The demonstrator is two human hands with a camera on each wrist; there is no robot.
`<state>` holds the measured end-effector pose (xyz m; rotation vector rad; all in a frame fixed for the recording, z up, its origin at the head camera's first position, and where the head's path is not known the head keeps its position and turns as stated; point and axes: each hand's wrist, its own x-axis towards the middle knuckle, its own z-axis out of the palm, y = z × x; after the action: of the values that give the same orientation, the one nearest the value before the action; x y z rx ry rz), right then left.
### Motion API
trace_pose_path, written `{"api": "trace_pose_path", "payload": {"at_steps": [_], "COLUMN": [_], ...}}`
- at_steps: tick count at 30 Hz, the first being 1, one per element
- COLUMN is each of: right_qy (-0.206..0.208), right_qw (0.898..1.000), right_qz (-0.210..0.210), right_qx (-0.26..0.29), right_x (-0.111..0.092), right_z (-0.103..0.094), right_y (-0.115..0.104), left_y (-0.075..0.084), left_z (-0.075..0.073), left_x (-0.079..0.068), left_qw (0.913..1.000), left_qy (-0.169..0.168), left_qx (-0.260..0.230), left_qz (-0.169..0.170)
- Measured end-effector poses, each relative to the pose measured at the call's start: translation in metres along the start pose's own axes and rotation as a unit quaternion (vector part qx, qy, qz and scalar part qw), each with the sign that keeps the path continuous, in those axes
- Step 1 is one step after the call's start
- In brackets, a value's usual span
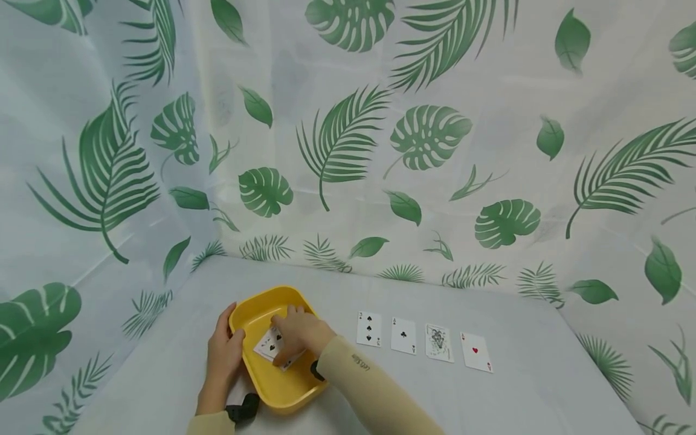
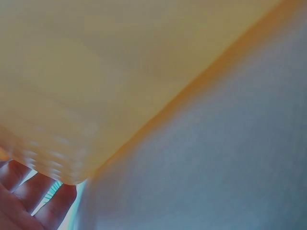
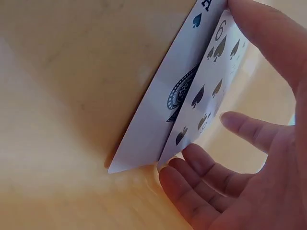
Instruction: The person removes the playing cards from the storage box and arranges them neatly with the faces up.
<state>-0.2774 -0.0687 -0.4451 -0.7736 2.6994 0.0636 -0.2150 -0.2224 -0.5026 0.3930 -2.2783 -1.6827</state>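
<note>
A yellow tray [image 1: 283,399] stands at the front left of the table. My left hand [image 1: 223,356] grips its left side, thumb at the rim and fingers outside; in the left wrist view its fingertips [image 2: 60,203] touch the tray's outer wall. Inside the tray, my right hand [image 1: 301,332] pinches a six of spades [image 3: 197,103] between thumb and fingers at opposite edges. Just beneath that card lies an ace of spades [image 3: 144,129], partly covered. In the head view the right hand hides part of these cards.
Right of the tray, a row of face-up cards lies on the pale table: a black three [image 1: 363,332], an ace of clubs [image 1: 399,343], a joker [image 1: 438,341] and an ace of hearts [image 1: 478,358]. Leaf-patterned curtains [image 1: 359,223] stand behind and at the sides.
</note>
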Motion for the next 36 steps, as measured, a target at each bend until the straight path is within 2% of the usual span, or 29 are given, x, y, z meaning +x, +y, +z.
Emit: {"api": "trace_pose_path", "payload": {"at_steps": [7,14,19,29,36], "right_qy": [0.001,0.036,0.059,0.092,0.100], "right_qw": [1.000,0.998,0.995,0.987,0.987], "right_qz": [-0.005,-0.058,-0.079,-0.130,-0.127], "right_qx": [0.010,-0.001,-0.004,-0.022,0.004], "right_x": [-0.004,-0.011,-0.018,-0.051,-0.076], "right_z": [-0.006,-0.024,-0.034,-0.045,-0.042], "right_y": [0.002,0.009,0.016,0.040,0.061], "left_y": [0.001,0.003,0.003,-0.001,0.001], "left_z": [0.001,0.001,0.000,0.001,-0.001], "left_x": [0.002,0.002,0.001,0.001,-0.002], "left_qw": [1.0000,1.0000,1.0000,0.9999,0.9999], "left_qy": [0.000,0.002,0.001,0.000,-0.001], "left_qx": [-0.001,-0.004,-0.007,-0.013,-0.014], "left_qz": [0.004,0.002,0.000,-0.010,-0.006]}}
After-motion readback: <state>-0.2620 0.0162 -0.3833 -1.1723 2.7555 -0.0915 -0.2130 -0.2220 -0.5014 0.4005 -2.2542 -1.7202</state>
